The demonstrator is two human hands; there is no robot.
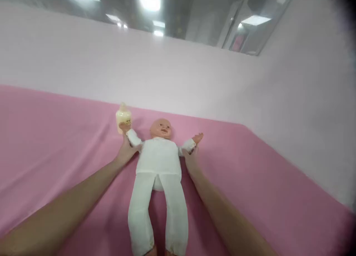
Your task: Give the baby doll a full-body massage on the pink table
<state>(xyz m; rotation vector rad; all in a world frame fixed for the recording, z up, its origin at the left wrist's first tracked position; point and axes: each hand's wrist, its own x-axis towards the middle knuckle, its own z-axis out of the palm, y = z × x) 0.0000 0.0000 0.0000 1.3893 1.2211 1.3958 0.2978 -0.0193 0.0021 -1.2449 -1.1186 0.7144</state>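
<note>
A baby doll (158,158) with a white cloth body lies on its back on the pink sheet, its head toward the wall and its arms spread out. My left hand (127,151) is closed round the doll's arm on the left side, thumb near the shoulder. On the other side, my right hand (191,159) holds the opposite arm, with the thumb across the white sleeve. Some fingers of both hands are hidden under the doll's arms. A baby bottle (121,117) with pale yellow contents stands just beyond the doll's left-side hand, which overlaps it in view.
The pink sheet (69,126) covers the surface and shows a few creases. A white wall (155,74) rises at the back, and another wall (300,100) closes the right side. Above the back wall, a glossy pane (178,11) reflects bright lights.
</note>
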